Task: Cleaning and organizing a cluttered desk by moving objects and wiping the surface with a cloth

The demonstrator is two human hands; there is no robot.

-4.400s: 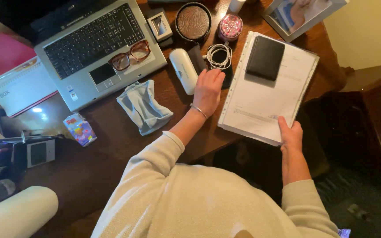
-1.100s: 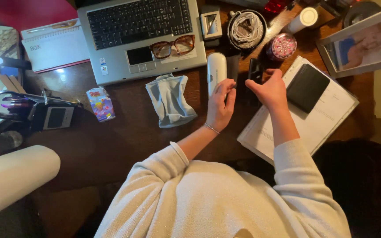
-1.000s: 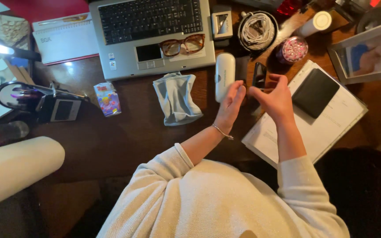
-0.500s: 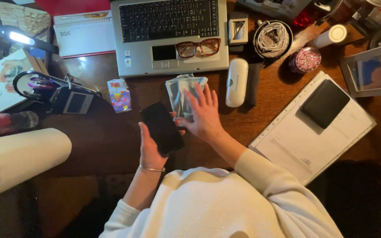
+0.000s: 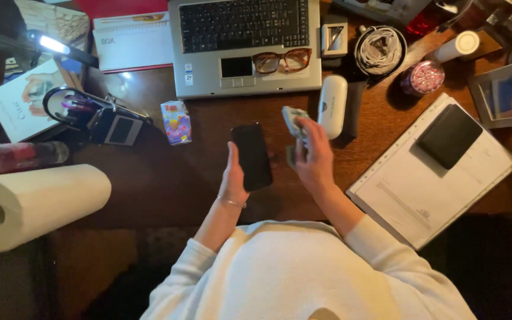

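Gripping the phone (image 5: 251, 156) in my left hand (image 5: 233, 181) above the desk's (image 5: 149, 189) near edge, my right hand (image 5: 314, 160) clutches the bunched cloth (image 5: 292, 120) beside it, so I judge wiping is next, needing the cloth pressed to the screen.

A black phone (image 5: 251, 155), a pale blue-grey cloth (image 5: 292, 118), a white glasses case (image 5: 332, 106). Tortoiseshell-brown glasses (image 5: 281, 60) lie on a silver laptop (image 5: 244, 47) with black keys. The small packet (image 5: 176, 122) is multicoloured, the round jar lid (image 5: 423, 77) pink-patterned, the wallet (image 5: 449, 136) black on white papers (image 5: 422, 189), the desk (image 5: 161, 184) dark brown.
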